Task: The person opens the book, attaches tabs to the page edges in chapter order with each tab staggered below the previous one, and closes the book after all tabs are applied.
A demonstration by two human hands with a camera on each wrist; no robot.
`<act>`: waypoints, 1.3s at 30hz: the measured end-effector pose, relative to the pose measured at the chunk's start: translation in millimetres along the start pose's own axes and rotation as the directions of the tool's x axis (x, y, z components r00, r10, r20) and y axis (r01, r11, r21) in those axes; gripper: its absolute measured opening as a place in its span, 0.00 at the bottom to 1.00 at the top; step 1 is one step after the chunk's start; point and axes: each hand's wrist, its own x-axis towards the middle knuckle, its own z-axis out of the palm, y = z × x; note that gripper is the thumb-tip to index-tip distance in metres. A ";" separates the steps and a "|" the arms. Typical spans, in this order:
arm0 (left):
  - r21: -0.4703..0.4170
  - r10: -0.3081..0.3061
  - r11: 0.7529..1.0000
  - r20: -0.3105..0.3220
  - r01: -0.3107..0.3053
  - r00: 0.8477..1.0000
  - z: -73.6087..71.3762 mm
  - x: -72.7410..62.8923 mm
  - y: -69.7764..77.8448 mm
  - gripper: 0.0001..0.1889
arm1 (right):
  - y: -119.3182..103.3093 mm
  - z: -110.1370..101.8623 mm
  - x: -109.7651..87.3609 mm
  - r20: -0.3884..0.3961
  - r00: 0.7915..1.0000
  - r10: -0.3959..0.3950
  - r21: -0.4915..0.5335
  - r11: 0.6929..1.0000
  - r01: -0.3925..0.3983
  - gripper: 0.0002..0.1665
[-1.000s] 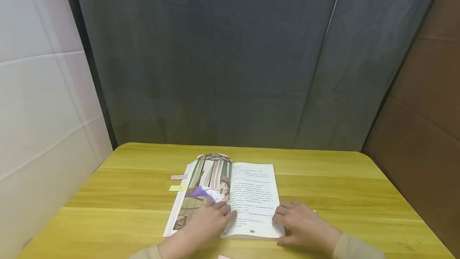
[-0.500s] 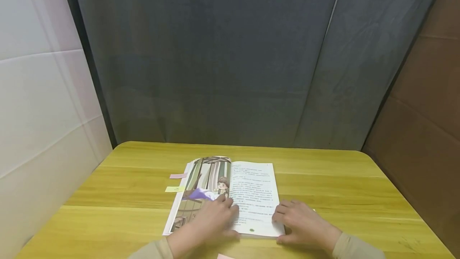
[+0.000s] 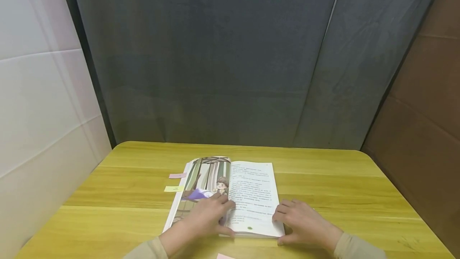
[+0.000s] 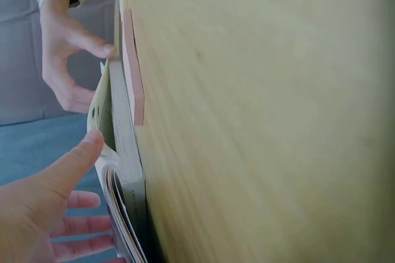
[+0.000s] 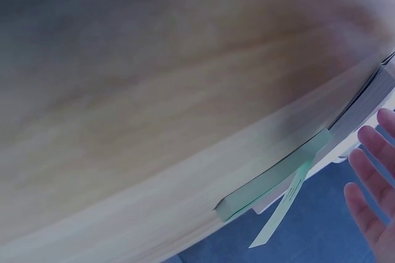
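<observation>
An open book (image 3: pixel 253 187) lies on the table, with an illustrated left page and a printed right page. My left hand (image 3: pixel 206 215) rests across the lower part of the book near its fold, fingers spread and thumb by the bottom edge. My right hand (image 3: pixel 303 223) touches the right page's lower outer edge, its thumb near the corner. In the right wrist view its fingers (image 5: pixel 373 158) look fairly straight. A pink tab (image 3: pixel 177 176) and a yellow tab (image 3: pixel 174 189) stick out from the left pages.
A pink sticky-note pad (image 4: pixel 133 68) lies on the table (image 3: pixel 118 195) before the book. Beside the book is a green sticky-note pad (image 5: pixel 271 179), with a green strip (image 5: pixel 281 207) sticking out near it. Dark, white and brown walls surround the table.
My left hand has shifted slightly along the fold, its thumb now spread toward the book's bottom edge. The illustrated page lies flatter. My right hand has stayed almost still.
</observation>
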 end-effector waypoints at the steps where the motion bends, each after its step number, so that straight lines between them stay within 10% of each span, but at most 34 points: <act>1: -0.014 0.004 1.000 -0.004 -0.004 1.000 -0.6 -1.3 -0.9 0.32 | 0.0 0.2 0.0 -0.006 1.000 -0.002 0.001 1.000 0.002 0.27; 10: 0.003 0.066 0.998 -0.050 -0.066 0.997 -2.5 -14.3 0.7 0.35 | -0.2 1.1 0.2 -0.020 1.000 -0.006 -0.001 1.000 0.006 0.25; 19: 0.246 0.236 0.949 -0.140 -0.197 0.962 -11.8 -9.6 11.1 0.50 | -1.2 -0.3 1.3 0.022 0.999 0.024 -0.010 1.000 -0.024 0.22; 29: 0.442 0.166 0.890 -0.083 -0.113 0.983 -9.8 -9.3 5.8 0.28 | -0.9 0.3 1.6 0.032 0.999 0.020 -0.024 1.000 -0.019 0.22; 39: 0.210 0.049 0.977 -0.056 -0.036 0.997 -0.8 -3.6 16.3 0.14 | -1.7 -2.5 0.6 0.032 0.999 0.016 -0.019 1.000 -0.015 0.22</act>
